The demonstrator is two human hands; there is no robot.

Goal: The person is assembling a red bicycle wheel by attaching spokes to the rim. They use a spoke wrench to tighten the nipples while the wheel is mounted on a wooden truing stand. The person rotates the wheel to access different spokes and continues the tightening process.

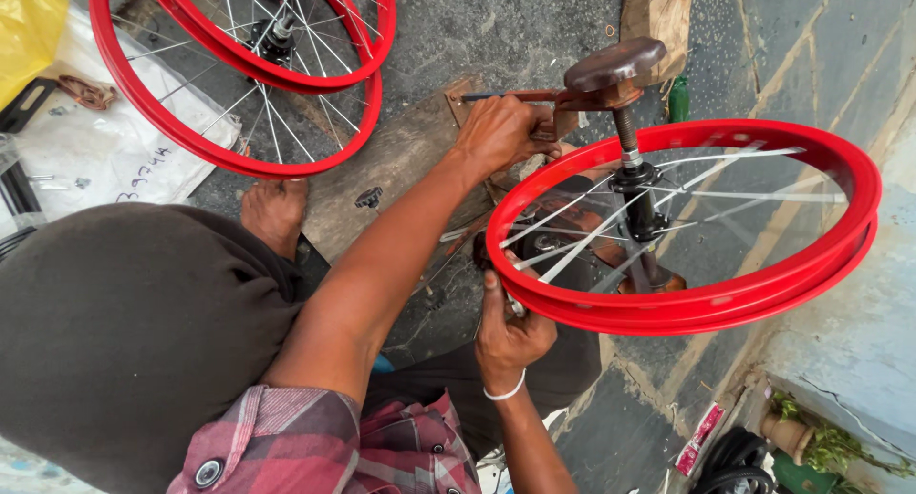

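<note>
The fingertips of the right hand (510, 327) are hidden behind the red rim (687, 303). At eleven o'clock, the second red wheel (239, 93) is cut off by the top edge.

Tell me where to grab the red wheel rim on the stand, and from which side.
Likely best: grip the red rim on its near outer edge, coming from below and outside. It lies nearly flat on the upright axle, and spokes fill the inside, so only the outer band offers a clear hold. The right hand is already at that edge; the left hand is at the rusty stand.
</note>
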